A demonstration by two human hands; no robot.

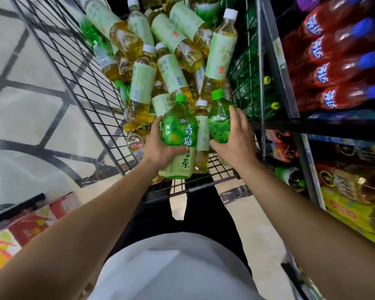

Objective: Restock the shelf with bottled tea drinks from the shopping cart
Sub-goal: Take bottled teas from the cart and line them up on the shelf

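Two green-capped plastic tea bottles held over the black wire shopping cart (pixel 78 118).
The left hand (pixel 160 148) grips one green-labelled bottle (pixel 179 135); the right hand (pixel 234 137) wraps around the second (pixel 219 124), above piled white-capped yellow tea bottles (pixel 171 50).

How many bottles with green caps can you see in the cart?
2. One green-capped bottle is gripped by the left hand. The other green-capped bottle stands beside it, with the right hand around it. More may be hidden under the pile of white-capped bottles.
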